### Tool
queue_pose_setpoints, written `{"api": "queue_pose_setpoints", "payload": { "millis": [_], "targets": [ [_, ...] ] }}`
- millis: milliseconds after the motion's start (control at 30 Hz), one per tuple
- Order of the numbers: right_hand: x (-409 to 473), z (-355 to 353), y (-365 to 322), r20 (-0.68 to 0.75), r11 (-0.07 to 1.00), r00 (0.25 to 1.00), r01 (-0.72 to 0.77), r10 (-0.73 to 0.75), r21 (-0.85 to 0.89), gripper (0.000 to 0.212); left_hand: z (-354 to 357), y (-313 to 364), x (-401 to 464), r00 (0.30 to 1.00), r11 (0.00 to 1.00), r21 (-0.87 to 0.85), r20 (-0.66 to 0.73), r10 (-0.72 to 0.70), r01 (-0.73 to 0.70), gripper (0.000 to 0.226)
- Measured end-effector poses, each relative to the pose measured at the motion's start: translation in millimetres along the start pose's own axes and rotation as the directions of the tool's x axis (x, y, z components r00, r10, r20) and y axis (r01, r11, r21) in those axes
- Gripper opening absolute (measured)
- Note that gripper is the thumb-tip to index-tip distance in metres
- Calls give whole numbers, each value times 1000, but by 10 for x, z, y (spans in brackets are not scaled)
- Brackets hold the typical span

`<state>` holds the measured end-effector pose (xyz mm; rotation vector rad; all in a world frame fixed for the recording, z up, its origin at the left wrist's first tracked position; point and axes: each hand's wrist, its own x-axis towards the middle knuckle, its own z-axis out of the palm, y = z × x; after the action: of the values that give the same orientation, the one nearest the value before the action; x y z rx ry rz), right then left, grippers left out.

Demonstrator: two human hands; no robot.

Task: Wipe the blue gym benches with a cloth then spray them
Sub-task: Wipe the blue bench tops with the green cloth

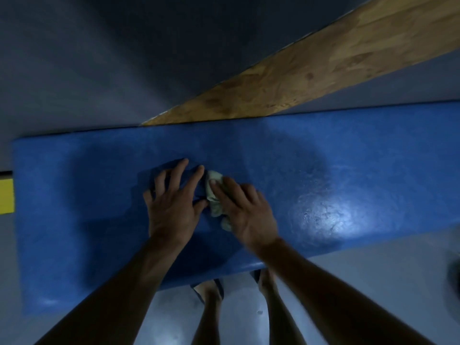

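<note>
Bench [323,170] lies long, left to right before me, its blue padded skin pebbled and glossy where light hits. My left hand [171,202] rests flat on it, fingers spread. My right hand [246,212] presses a crumpled pale cloth [214,192] onto the bench middle, fingers straight over it. A plank [311,68] slants behind.

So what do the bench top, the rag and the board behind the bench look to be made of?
Bench top: likely vinyl-type padded cover, blue, finely grained, glossy where light glares. Rag: soft pale fabric, crumpled under the right hand. Board: wood, probably plywood, with visible grain and knots.
</note>
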<state>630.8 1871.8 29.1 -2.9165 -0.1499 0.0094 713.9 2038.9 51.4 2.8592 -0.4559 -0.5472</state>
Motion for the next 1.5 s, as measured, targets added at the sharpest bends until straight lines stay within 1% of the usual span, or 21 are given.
{"api": "queue_pose_setpoints", "payload": {
  "millis": [67, 133, 233, 333, 400, 500, 567, 633, 700, 767, 833, 900, 967, 1033, 1100, 1167, 1200, 1267, 1367, 1433, 1500],
  "targets": [
    [-123, -87, 486, 17, 998, 1000, 24, -23, -58, 62, -9, 5, 6, 1000, 1000, -9, 4, -7, 7, 72],
    [-309, -217, 1020, -30, 982, 985, -170, 168, -79, 61, -10, 16, 0, 1000, 1000, -13, 2, -6, 6, 72],
    [-430, -275, 1237, -142, 828, 822, -560, 551, -34, 79, 11, 20, 3, 1000, 1000, -12, -8, -13, 13, 71],
    [-267, -36, 602, -213, 734, 711, -677, 670, 49, 85, 23, 27, -6, 999, 1000, -2, -30, -11, 11, 70],
    [-221, 101, 17, -179, 813, 794, -575, 582, 92, 83, 20, 36, -5, 999, 1000, 4, -31, -6, 6, 70],
    [-383, 153, -345, -109, 985, 980, -160, 166, 68, 68, 28, 22, -8, 999, 999, 35, -35, -1, 2, 75],
    [-487, 74, 8, -60, 999, 997, 48, -47, 9, 63, 39, 30, -14, 999, 1000, 29, -45, 1, 1, 74],
    [-616, -19, 558, -56, 997, 997, 52, -56, -59, 61, 48, 47, -20, 999, 1000, 11, -50, -1, 1, 71],
    [-792, -174, 1093, -93, 984, 984, -158, 150, -87, 66, 56, 63, -27, 998, 1000, 10, -61, -7, 8, 70],
    [-933, -298, 1370, -152, 892, 885, -450, 440, -43, 69, 66, 86, -32, 998, 1000, 19, -69, -6, 8, 70],
    [-914, -220, 1224, -207, 752, 731, -658, 650, 35, 78, 75, 92, -38, 997, 1000, 23, -81, 0, 2, 69],
    [-832, -63, 751, -199, 689, 664, -719, 720, 91, 87, 77, 95, -43, 995, 1000, 22, -95, -1, 3, 69],
    [-841, 55, 255, -155, 795, 779, -595, 607, 121, 84, 87, 129, -61, 996, 1000, 30, -94, -4, 7, 69],
    [-960, 50, 12, -112, 954, 948, -289, 297, 83, 69, 109, 163, -107, 995, 999, 49, -103, -7, 12, 69],
    [-1061, -54, 262, -76, 999, 997, -14, 17, 45, 57, 147, 193, -195, 990, 998, 56, -141, 18, -10, 65],
    [-1135, -160, 758, -42, 997, 996, 75, -77, -32, 53, 192, 238, -317, 979, 998, 46, -198, 50, -42, 60],
    [-1191, -203, 1060, -43, 997, 999, 29, -32, -69, 53, 222, 265, -394, 972, 997, 44, -225, 64, -56, 59],
    [-1310, -332, 1706, -72, 966, 972, -230, 223, -121, 59, 282, 317, -558, 960, 996, 56, -266, 85, -72, 56],
    [-1394, -494, 2170, -115, 735, 735, -677, 669, -52, 74, 397, 365, -756, 955, 993, 82, -276, 105, -86, 54],
    [-1312, -399, 1928, -174, 631, 629, -774, 758, -48, 78, 474, 411, -837, 956, 992, 81, -272, 113, -95, 52],
    [-1268, -234, 1409, -188, 710, 698, -704, 691, -1, 74, 528, 497, -883, 956, 991, 82, -267, 125, -107, 51]
  ]
}}
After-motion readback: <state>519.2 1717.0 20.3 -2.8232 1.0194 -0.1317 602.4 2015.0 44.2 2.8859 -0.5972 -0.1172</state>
